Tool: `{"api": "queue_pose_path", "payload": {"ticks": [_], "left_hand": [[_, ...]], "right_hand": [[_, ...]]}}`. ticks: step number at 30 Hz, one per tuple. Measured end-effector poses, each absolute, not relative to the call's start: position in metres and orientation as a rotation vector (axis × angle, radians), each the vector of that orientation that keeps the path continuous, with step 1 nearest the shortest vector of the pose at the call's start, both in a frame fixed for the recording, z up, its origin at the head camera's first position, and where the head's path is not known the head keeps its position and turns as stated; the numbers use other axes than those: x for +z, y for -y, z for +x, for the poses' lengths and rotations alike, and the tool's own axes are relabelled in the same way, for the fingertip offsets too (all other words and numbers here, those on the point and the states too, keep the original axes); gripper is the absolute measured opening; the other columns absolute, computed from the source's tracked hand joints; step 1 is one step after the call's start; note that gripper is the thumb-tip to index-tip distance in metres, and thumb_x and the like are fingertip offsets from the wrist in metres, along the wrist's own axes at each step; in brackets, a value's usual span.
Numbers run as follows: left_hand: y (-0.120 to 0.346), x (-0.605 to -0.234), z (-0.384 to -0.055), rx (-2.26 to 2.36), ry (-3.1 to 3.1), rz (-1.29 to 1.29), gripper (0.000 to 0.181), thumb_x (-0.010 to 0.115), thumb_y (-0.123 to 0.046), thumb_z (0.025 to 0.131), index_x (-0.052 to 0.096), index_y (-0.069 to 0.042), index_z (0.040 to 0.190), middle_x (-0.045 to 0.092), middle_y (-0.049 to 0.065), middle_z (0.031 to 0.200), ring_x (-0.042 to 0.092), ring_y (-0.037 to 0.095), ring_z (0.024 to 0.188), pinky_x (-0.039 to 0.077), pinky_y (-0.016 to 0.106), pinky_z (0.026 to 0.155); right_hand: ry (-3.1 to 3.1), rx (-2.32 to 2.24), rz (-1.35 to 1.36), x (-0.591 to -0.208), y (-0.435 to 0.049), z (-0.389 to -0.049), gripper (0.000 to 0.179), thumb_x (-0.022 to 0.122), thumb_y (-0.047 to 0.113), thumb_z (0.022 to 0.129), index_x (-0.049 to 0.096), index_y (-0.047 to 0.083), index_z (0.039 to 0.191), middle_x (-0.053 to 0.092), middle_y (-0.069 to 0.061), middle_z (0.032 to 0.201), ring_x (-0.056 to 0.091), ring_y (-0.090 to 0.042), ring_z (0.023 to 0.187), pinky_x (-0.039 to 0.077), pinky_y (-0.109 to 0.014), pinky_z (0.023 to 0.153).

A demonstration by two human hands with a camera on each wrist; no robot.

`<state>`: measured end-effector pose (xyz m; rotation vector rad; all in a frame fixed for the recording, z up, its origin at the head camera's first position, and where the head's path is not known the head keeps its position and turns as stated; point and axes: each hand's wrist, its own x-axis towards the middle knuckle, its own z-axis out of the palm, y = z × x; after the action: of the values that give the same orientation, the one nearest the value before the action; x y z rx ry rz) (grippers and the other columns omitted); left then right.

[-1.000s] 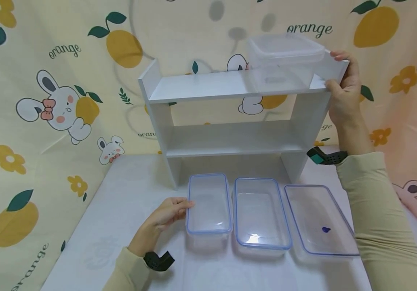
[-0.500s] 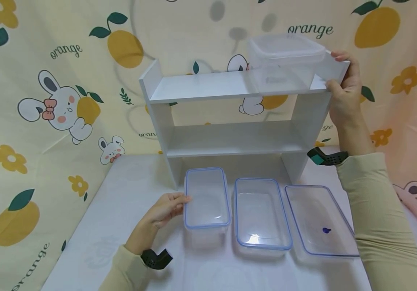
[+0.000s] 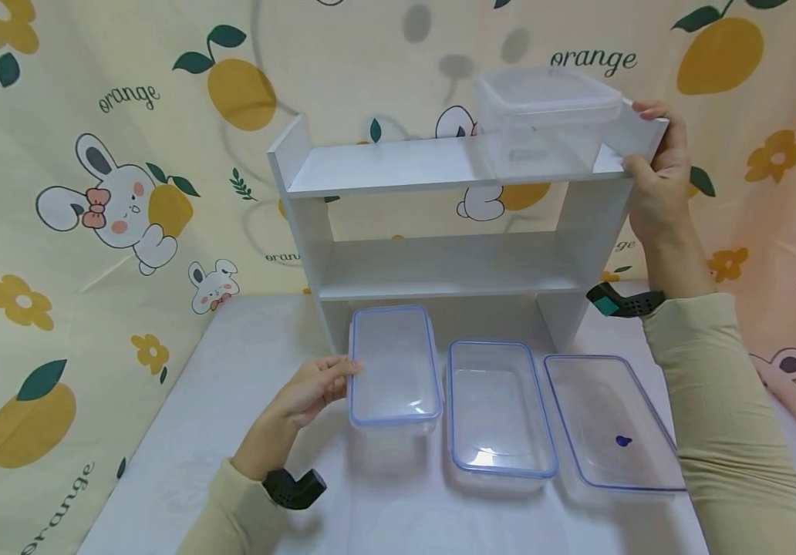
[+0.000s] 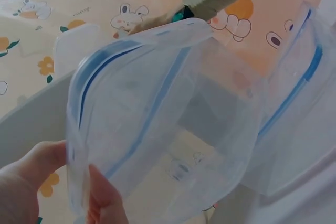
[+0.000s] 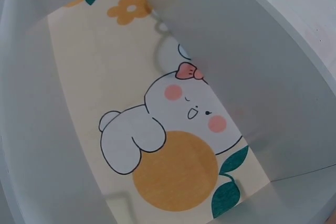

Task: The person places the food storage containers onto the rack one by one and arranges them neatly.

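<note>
My left hand (image 3: 301, 397) pinches the left rim of a clear plastic food container (image 3: 394, 366) with a blue-edged lid. This container is in front of the white shelf rack's (image 3: 391, 168) lowest opening; in the left wrist view, its lid (image 4: 126, 103) fills the middle, with thumb and fingers on the rim. The right hand (image 3: 662, 181) grips the upper right side panel of the rack. A clear lidded container (image 3: 544, 123) stands on the top shelf beside that hand. From the right wrist, only the rack's inner boards (image 5: 262, 66) and the backdrop show, without the hand.
Two more blue-edged containers, a middle one (image 3: 502, 408) and a wider right one (image 3: 616, 420) with a dark blue spot, stand on the white table (image 3: 440, 528). The right forearm (image 3: 731, 401) passes over the right one's edge. A printed cloth (image 3: 127, 308) hangs behind.
My left hand has moved the left container forward, toward the rack's lowest opening, and slightly left. The right hand keeps its grip on the rack, and the other containers stay put.
</note>
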<state>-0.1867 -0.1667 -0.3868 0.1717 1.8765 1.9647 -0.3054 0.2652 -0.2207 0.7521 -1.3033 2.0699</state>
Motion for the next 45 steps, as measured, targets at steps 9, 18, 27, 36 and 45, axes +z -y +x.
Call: {"api": "queue_pose_path", "payload": {"ticks": [9,18,27,36,45], "left_hand": [[0.164,-0.372,-0.187,1.992,-1.891,0.186,0.014,0.057,-0.02,0.093,0.068,-0.012,0.097,0.071,-0.014,0.081,0.067,0.001,0.078,0.054,0.018,0.08],[0.161,-0.355,-0.186,2.022,-1.903,0.182,0.014,0.054,-0.016,0.094,0.065,-0.01,0.099,0.072,-0.014,0.081,0.068,0.001,0.078,0.054,0.018,0.08],[0.155,-0.338,-0.186,2.099,-1.851,0.215,0.014,0.052,-0.014,0.093,0.066,-0.016,0.091,0.071,-0.014,0.078,0.066,-0.001,0.073,0.052,0.016,0.076],[0.154,-0.326,-0.187,2.136,-1.838,0.247,0.025,0.048,-0.012,0.095,0.068,-0.021,0.083,0.07,-0.015,0.077,0.065,-0.002,0.072,0.052,0.014,0.074],[0.153,-0.316,-0.187,2.173,-1.819,0.264,0.027,0.047,-0.011,0.095,0.068,-0.021,0.081,0.07,-0.014,0.076,0.063,-0.002,0.07,0.051,0.014,0.071]], "right_hand": [[1.299,2.066,0.763,-0.221,-0.266,-0.305,0.046,0.036,-0.024,0.087,0.051,0.009,0.115,0.048,-0.004,0.133,0.037,-0.024,0.127,0.032,-0.036,0.117],[1.327,2.061,0.726,-0.221,-0.265,-0.304,0.046,0.036,-0.023,0.087,0.05,0.01,0.117,0.048,-0.002,0.134,0.036,-0.023,0.13,0.031,-0.036,0.118],[1.313,2.048,0.726,-0.221,-0.264,-0.305,0.048,0.034,-0.024,0.086,0.052,0.01,0.115,0.048,-0.002,0.134,0.036,-0.023,0.13,0.03,-0.035,0.118],[1.33,2.05,0.728,-0.22,-0.264,-0.304,0.049,0.033,-0.024,0.086,0.05,0.01,0.118,0.046,-0.005,0.137,0.036,-0.023,0.13,0.028,-0.035,0.117],[1.328,2.043,0.716,-0.221,-0.264,-0.303,0.048,0.035,-0.024,0.087,0.051,0.01,0.117,0.046,-0.005,0.136,0.036,-0.023,0.129,0.029,-0.035,0.116]]}}
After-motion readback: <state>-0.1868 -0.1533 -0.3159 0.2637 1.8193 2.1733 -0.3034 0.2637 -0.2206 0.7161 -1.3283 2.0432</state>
